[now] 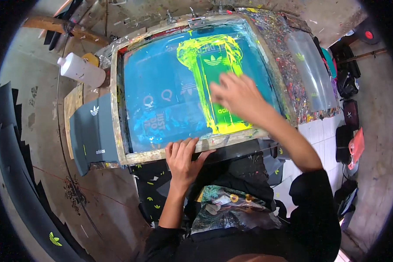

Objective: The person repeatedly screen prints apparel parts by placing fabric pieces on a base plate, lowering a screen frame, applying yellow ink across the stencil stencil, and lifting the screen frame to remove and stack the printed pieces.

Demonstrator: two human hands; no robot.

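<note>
A wooden-framed printing screen (116, 98) with blue mesh lies tilted across the work table. Bright yellow-green ink (199, 94) is smeared in a rough rectangular outline around a green panel (213, 72) on the mesh's right half. My left hand (182, 161) grips the near wooden rail, fingers laid over its top and thumb to the side. Over the green panel, my right hand (240, 94) has its fingers curled in. Whatever is between those fingers, if anything, is too hidden and blurred to make out.
Left of the screen stands a white plastic bottle (82, 70); a dark grey printed sheet (94, 133) lies below it. Metal hinge clamps (197, 22) hold the frame's far edge. On the right, a translucent sheet (309, 70) rests on the ink-spattered tabletop (270, 48). More dark sheets (17, 183) line the far left.
</note>
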